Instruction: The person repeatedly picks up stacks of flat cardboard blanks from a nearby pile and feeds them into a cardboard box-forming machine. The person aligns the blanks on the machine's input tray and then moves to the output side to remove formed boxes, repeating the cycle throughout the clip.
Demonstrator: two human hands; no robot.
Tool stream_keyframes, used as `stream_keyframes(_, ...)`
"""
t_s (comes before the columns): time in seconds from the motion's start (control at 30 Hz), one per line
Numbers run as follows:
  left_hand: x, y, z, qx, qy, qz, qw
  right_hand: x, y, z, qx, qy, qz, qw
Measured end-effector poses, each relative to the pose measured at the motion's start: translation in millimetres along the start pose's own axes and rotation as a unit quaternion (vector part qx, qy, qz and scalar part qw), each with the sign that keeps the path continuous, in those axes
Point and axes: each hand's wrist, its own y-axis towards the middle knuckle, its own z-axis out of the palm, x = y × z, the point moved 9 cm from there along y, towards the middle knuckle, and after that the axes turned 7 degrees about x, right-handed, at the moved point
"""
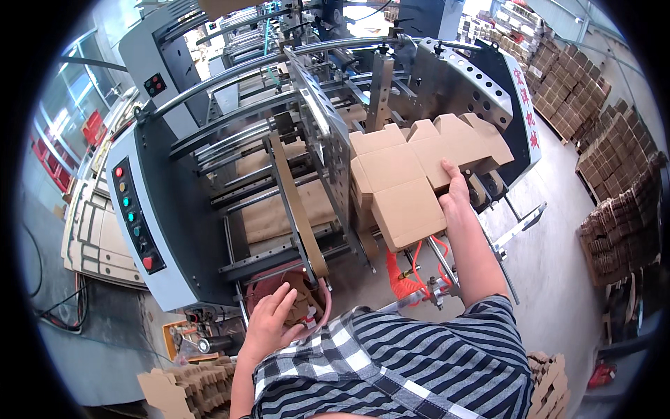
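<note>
Brown die-cut cardboard box blanks [406,166] lie flat in a pile at the feeding end of a large machine [324,126]. My right hand [455,188] grips the pile's right edge, fingers closed at a notch between two flaps; part of the fingers is hidden. Low on the left, my left hand [272,320] is empty, its fingers apart. It hovers over or beside a round pink basket [328,307] holding crumpled cardboard scraps [300,299]; whether it touches the rim I cannot tell.
A button panel [134,216] is on the machine's left side. An orange coiled hose [399,276] hangs below the blanks. Tall cardboard stacks [569,84] line the right wall. More blanks [188,387] stand at the lower left. Flat die boards [101,230] lean at the far left.
</note>
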Motion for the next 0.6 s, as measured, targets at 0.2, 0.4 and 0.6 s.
stream_keyframes(0.2,1.7,1.5,6.6,0.016,-0.010,0.004,1.000,-5.0,6.1,4.1,0.013,0.010,0.028,0.999)
stream_keyframes(0.4,5.3,4.3,17.6,0.056,-0.016,-0.015,0.998,-6.7,14.6,7.1,0.015,-0.014,0.026,0.999)
stream_keyframes(0.6,8.8,7.6,26.4,0.082,-0.028,-0.038,0.996,-9.9,26.6,14.6,-0.011,-0.015,0.036,0.999)
